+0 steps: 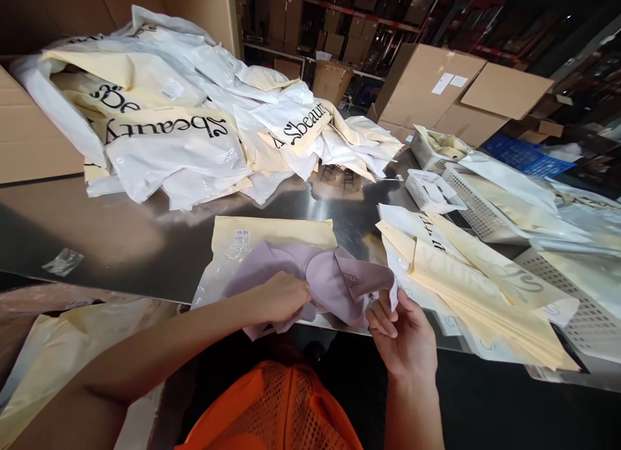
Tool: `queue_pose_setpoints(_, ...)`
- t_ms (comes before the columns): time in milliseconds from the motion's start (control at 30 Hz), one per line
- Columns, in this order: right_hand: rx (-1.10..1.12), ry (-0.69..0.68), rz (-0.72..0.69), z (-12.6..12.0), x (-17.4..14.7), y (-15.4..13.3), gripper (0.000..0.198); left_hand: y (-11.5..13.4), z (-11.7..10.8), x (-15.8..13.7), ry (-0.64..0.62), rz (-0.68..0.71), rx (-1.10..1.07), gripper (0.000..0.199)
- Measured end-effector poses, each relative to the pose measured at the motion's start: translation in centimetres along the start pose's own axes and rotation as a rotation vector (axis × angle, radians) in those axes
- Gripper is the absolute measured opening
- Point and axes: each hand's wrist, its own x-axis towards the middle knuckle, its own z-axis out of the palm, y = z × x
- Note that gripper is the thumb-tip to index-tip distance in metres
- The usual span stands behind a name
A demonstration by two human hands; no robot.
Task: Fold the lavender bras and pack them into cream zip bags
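Observation:
A lavender bra (328, 283) lies over a cream and clear plastic bag (274, 229) with a small printed label, at the table's near edge. My left hand (286, 296) is closed on the bra's left part, its fingertips mostly hidden. At the other end, my right hand (405, 327) pinches the tip of the bra's band and holds it raised off the table. Small dark print shows on the inside of that band. Just right of my right hand lies a stack of flat cream bags (466, 295).
Packed bags with "beauty" lettering (179, 146) spill from a large carton (39, 130) across the far side of the metal table (121, 256). White baskets (485, 201) stand at right. Cartons (427, 88) are behind. A clear plastic scrap (63, 261) lies at left.

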Motion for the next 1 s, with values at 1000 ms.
queue_pose_setpoints(1000,-0.046,-0.106,0.131,7.5,-0.9,5.6,0.029,-4.3,-4.2,7.8,0.203,-0.287,-0.638,0.015)
